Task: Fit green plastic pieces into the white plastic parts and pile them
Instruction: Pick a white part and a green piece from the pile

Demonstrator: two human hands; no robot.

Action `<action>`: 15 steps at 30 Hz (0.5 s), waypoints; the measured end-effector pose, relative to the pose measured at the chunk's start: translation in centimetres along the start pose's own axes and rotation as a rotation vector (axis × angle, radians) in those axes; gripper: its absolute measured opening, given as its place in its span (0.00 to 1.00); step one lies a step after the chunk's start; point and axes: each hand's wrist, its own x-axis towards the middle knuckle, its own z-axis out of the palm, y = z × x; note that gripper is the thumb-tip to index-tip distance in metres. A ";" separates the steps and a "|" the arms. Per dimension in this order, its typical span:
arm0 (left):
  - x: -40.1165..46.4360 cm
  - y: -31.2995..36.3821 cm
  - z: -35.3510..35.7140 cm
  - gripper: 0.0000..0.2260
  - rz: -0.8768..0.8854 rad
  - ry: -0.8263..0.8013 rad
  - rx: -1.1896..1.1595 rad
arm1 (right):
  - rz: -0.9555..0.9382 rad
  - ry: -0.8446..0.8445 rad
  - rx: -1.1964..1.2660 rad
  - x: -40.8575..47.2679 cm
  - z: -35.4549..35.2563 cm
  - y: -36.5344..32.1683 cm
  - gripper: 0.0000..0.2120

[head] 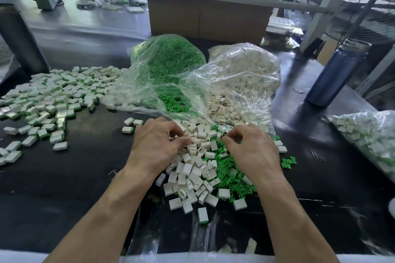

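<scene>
both hands down in the loose heap now. the left hand point(158, 145) curls over the white plastic parts point(192, 168), its grip seeming to pinch one, and the right hand point(250, 147) curls over the green plastic pieces point(230, 175), though what its fingers hold is hidden. feed stock sits dead centre on the worktop point(85, 177), within easy reach; the finished pile point(53, 96) lies off to the left. the whites are small hollow boxes, the greens little t-shaped plugs.

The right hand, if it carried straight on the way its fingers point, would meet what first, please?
Probably the loose white plastic parts lying between it and the left hand; the right hand curls inward-left, though depth is unclear.
</scene>
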 end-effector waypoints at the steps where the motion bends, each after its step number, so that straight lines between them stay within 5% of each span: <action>1: 0.0 0.0 0.0 0.12 -0.009 0.006 0.010 | -0.002 -0.011 -0.006 0.0 0.0 -0.1 0.07; 9: 0.0 0.1 0.0 0.09 -0.011 -0.018 0.026 | -0.064 -0.041 -0.023 -0.4 0.4 -0.6 0.07; 15: -0.4 0.2 0.3 0.10 0.015 0.045 -0.202 | -0.072 -0.025 -0.088 -0.2 1.3 -1.2 0.08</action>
